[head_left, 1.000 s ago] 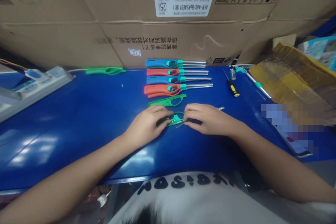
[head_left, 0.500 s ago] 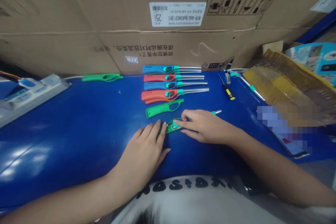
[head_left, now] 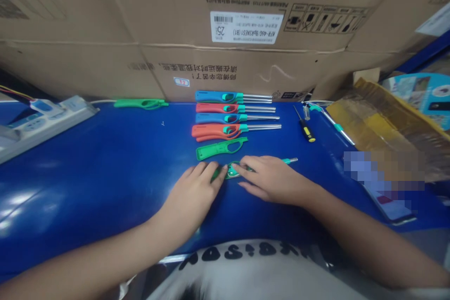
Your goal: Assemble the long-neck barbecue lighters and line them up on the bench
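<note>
Between my hands, on the blue table, lies an opened green lighter (head_left: 232, 171) with its inner parts showing and a teal-collared metal tube pointing right. My left hand (head_left: 197, 188) is closed on the handle end, covering most of it. Over the middle, my right hand (head_left: 272, 177) grips the lighter with bent fingers pressed on the teal parts near the trigger; its palm hides part of the tube. Just beyond lies a loose green lighter shell half (head_left: 221, 148), hollow side up. Behind it, blue and red long-necked lighters (head_left: 220, 132) are stacked in a row, tubes to the right.
Another green shell (head_left: 140, 103) lies at the back left, near a white power strip (head_left: 45, 124). To the right are a black-and-yellow screwdriver (head_left: 306, 130), a loose metal tube assembly (head_left: 339, 127), a taped yellow package (head_left: 383, 126) and a phone (head_left: 390, 204). A cardboard box (head_left: 140, 14) walls the back.
My hands stay at the green lighter, with the right fingers shifted slightly over the teal parts. The whole view has tilted a little, so everything sits slightly lower.
</note>
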